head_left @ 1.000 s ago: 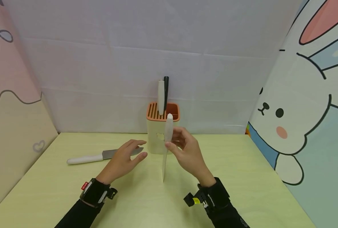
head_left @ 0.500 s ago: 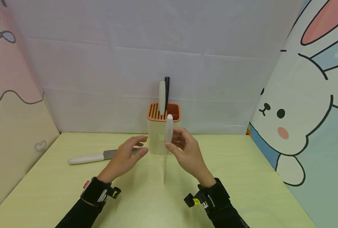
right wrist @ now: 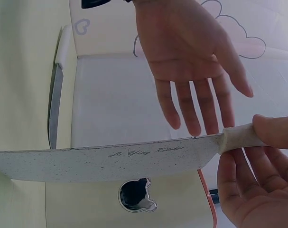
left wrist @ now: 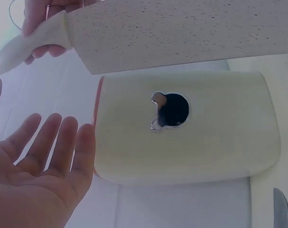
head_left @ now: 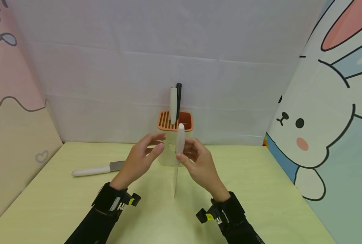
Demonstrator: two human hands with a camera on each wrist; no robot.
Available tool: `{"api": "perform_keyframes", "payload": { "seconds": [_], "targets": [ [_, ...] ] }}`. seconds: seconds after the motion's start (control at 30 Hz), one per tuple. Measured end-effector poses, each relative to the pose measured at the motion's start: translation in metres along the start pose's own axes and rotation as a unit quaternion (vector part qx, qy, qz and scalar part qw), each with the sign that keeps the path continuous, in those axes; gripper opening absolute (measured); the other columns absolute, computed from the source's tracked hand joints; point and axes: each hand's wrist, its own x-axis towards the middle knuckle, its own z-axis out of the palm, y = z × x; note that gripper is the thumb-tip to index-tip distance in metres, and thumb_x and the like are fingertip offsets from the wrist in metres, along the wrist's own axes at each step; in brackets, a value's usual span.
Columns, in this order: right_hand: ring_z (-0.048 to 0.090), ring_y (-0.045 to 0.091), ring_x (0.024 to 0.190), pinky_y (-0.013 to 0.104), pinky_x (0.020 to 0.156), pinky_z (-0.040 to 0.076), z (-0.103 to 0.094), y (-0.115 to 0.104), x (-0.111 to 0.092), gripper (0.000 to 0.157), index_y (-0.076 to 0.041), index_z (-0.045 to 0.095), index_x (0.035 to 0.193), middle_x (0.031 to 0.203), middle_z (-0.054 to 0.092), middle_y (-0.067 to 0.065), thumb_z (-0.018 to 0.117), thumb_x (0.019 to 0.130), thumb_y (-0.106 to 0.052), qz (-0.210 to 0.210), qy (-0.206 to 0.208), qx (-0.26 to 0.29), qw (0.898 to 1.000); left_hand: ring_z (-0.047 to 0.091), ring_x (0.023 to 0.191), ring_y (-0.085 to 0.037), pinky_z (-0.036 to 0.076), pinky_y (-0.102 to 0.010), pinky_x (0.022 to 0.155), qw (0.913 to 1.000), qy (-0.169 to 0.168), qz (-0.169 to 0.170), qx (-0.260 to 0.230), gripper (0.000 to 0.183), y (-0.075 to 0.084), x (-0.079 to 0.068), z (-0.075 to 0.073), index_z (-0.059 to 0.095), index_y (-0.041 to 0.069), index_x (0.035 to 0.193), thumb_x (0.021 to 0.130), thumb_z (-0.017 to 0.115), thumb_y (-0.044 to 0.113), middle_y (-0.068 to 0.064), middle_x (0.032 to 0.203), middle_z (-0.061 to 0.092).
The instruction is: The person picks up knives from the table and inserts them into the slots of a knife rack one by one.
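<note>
My right hand [head_left: 199, 164] holds a kitchen knife by its white handle [head_left: 180, 139], blade pointing down. The right wrist view shows the knife's broad speckled blade [right wrist: 106, 159] with script lettering, and the thumb and fingers around the handle. My left hand [head_left: 142, 157] is in the air left of that knife, fingers extended and holding nothing; in the left wrist view its palm [left wrist: 34, 190] is turned up beside the knife block. Behind the held knife stands the cream knife block [head_left: 167, 159] with an orange slotted top. A white-handled knife [head_left: 91, 171] lies on the table, its blade partly behind my left hand.
A white handle [head_left: 173, 105] and a black handle [head_left: 179, 100] stick up from the block's top. An open orange compartment [head_left: 186, 119] takes up the top's right side. A pale wall sheet hangs behind the table [head_left: 245, 183], with cartoon-printed panels at both sides.
My left hand has moved right and up, closer to the held knife, and now covers more of the lying knife's blade. My right hand and its knife have hardly moved.
</note>
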Motion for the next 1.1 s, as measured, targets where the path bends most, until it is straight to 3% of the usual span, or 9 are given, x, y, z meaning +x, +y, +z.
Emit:
{"api": "perform_keyframes", "payload": {
  "seconds": [0.17,0.37,0.6,0.93,1.1],
  "targets": [
    [0.060,0.028,0.093,0.046,0.084,0.052,0.000,0.000,0.001,0.037,0.002,0.051,0.122,0.106,0.060,0.016,0.064,0.087,0.006,-0.004,0.002,0.002,1.000,0.052,0.111,-0.018,0.047,-0.045,0.091,0.9994,0.005,0.026,-0.023,0.036,0.040,0.014,0.001,0.047,0.008,0.135,0.100,0.052,0.015,-0.007,0.129,0.053],
    [0.060,0.029,0.094,0.047,0.084,0.052,0.000,0.000,0.001,0.038,0.002,0.051,0.122,0.108,0.059,0.017,0.064,0.087,0.006,-0.014,0.002,0.004,1.000,0.052,0.109,-0.019,0.047,-0.042,0.090,0.9982,0.011,0.046,-0.036,0.035,0.061,0.028,0.007,0.050,0.006,0.133,0.099,0.053,0.013,-0.006,0.128,0.054],
    [0.060,0.030,0.094,0.046,0.083,0.052,-0.002,0.000,0.001,0.037,0.002,0.051,0.121,0.107,0.059,0.017,0.064,0.087,0.007,-0.018,0.001,0.013,1.000,0.055,0.104,-0.017,0.048,-0.040,0.090,0.9963,0.027,0.063,-0.052,0.031,0.067,0.035,0.016,0.053,0.005,0.127,0.097,0.055,0.010,-0.005,0.119,0.057],
    [0.060,0.031,0.093,0.047,0.082,0.053,-0.002,0.001,0.001,0.036,0.002,0.052,0.121,0.107,0.059,0.016,0.064,0.087,0.007,-0.030,-0.002,0.011,0.999,0.055,0.103,-0.017,0.048,-0.043,0.089,0.9967,0.031,0.055,-0.051,0.027,0.073,0.036,0.020,0.056,0.003,0.122,0.097,0.056,0.010,-0.007,0.112,0.059],
    [0.060,0.031,0.093,0.048,0.083,0.052,-0.002,0.001,0.001,0.036,0.002,0.052,0.120,0.107,0.059,0.017,0.064,0.087,0.007,-0.030,-0.002,0.010,0.999,0.055,0.103,-0.017,0.048,-0.045,0.090,0.9965,0.034,0.052,-0.055,0.025,0.064,0.038,0.024,0.057,0.003,0.120,0.097,0.056,0.012,-0.006,0.112,0.059]
  ]
}}
